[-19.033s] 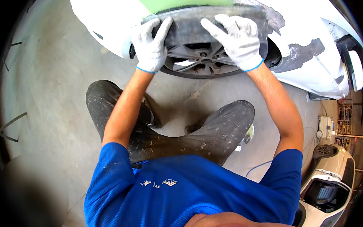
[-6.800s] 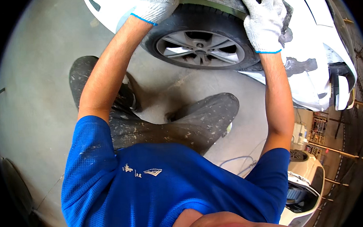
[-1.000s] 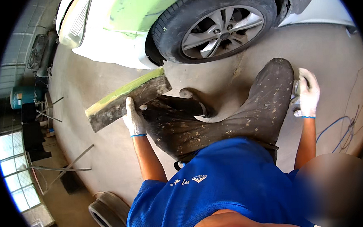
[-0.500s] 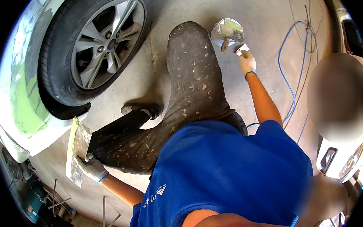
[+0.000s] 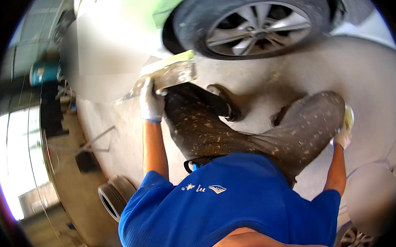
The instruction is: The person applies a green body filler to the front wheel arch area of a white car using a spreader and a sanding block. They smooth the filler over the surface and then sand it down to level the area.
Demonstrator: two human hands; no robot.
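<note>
My left hand [image 5: 152,102], in a white knit glove, is closed on the near edge of a flat putty board [image 5: 174,75]. The board is grey and smeared, with a strip of pale green putty along its far edge, and sits just above my left knee. My right hand [image 5: 342,137], gloved too, is low beside my right knee, against a tub [image 5: 349,118] with yellow-green putty showing at its top. The knee hides part of the tub, and blur hides the right fingers and anything in them.
A car wheel [image 5: 260,30] stands ahead, under a body panel with a green putty patch [image 5: 174,8]. A loose tyre [image 5: 116,195] lies at lower left, near metal stands [image 5: 96,144]. Another wheel [image 5: 354,237] shows at lower right.
The view has swung left, so the wheel now appears ahead and right. My left hand has raised the board toward the panel. My right hand stays by the tub, its small white item no longer distinguishable.
</note>
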